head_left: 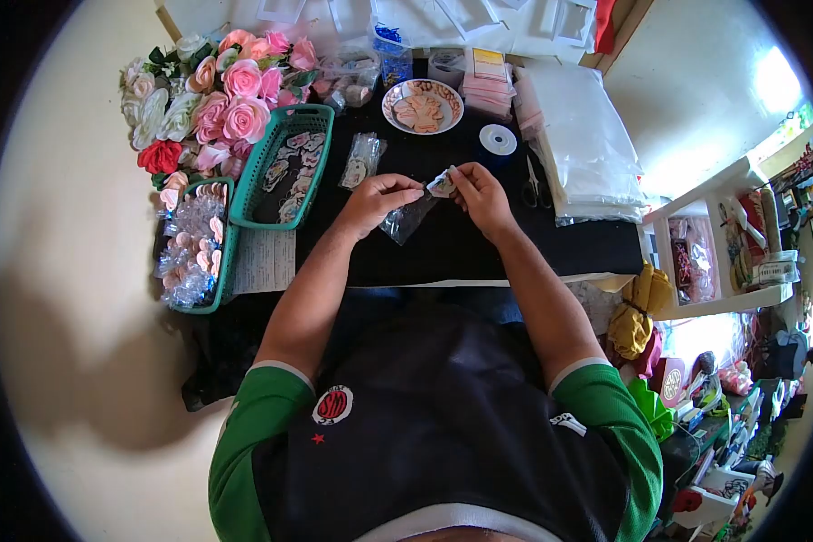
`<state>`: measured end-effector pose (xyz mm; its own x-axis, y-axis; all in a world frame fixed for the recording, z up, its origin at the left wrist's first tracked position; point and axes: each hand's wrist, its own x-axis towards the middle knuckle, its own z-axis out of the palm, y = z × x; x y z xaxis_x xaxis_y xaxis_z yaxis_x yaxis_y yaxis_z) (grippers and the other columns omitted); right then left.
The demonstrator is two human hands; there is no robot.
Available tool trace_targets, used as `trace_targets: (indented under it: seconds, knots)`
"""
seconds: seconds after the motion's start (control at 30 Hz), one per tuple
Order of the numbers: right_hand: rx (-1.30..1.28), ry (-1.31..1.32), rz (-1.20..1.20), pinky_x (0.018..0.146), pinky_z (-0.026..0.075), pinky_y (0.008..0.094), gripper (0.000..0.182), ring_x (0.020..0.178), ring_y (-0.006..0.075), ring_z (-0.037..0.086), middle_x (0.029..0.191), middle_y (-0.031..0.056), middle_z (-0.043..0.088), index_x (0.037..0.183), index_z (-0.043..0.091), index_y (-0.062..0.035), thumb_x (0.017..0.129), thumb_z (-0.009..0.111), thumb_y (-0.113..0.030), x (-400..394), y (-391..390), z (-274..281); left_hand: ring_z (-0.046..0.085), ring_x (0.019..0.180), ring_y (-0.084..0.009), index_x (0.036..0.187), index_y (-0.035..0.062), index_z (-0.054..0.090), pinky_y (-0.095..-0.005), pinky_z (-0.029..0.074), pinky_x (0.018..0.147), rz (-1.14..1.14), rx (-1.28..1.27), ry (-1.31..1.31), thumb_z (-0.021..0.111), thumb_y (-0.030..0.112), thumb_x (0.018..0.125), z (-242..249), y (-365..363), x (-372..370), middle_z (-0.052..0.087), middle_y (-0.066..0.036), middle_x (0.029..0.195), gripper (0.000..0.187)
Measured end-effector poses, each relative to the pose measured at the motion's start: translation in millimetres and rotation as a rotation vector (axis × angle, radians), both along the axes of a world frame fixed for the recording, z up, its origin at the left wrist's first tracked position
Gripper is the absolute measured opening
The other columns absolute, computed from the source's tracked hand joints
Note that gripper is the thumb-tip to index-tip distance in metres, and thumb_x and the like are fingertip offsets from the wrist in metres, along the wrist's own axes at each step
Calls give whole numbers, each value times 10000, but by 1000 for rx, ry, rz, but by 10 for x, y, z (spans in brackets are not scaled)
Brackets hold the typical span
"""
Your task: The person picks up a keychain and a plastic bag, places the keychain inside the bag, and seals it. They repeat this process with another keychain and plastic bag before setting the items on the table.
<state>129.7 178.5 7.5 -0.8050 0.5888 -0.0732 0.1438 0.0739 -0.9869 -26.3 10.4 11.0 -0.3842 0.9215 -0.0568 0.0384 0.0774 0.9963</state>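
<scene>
My left hand (378,204) is closed in a pinch at the upper edge of a small clear plastic bag (408,222), which hangs over the black tabletop. Between the thumb and fingers of my right hand (484,200) is a small white printed cutout (442,185), held just right of the bag. The print on it is too small to read. Beyond my left hand lies a clear packet of similar cutouts (361,161). To the left, a green basket (315,176) holds many loose cutouts.
A second green basket (227,271) holds wrapped pieces, below artificial roses (244,117). A patterned plate (458,101) of peach-coloured pieces stands at the back. Right are a white ribbon spool (498,139), black scissors (532,188) and a stack of plastic bags (592,154).
</scene>
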Motion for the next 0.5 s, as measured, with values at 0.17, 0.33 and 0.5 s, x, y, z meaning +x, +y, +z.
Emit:
trace_targets:
  seconds: [0.17, 0.33, 0.5]
  knots:
    - [50, -26, 24, 709, 495, 269, 206, 773, 136, 585, 909, 79, 639, 1081, 605, -36, 995, 566, -219, 13, -41, 54, 623, 907, -107, 1110, 30, 677, -262, 479, 844, -17, -48, 10, 681, 210, 892, -42, 24, -29, 683, -41, 977, 283]
    - [141, -94, 40, 737, 497, 274, 213, 807, 144, 595, 930, 75, 642, 1092, 620, -47, 988, 577, -228, 26, -98, 139, 631, 899, -114, 1120, 32, 667, -266, 492, 833, -47, -119, 110, 679, 216, 896, 16, 51, -8, 683, -54, 985, 290]
    - [117, -78, 80, 749, 497, 275, 251, 825, 143, 601, 928, 74, 649, 1100, 626, -50, 970, 610, -264, -8, -43, 26, 637, 882, -120, 1134, 32, 657, -265, 505, 814, -65, -161, 153, 671, 218, 902, 85, 70, 21, 684, -64, 978, 297]
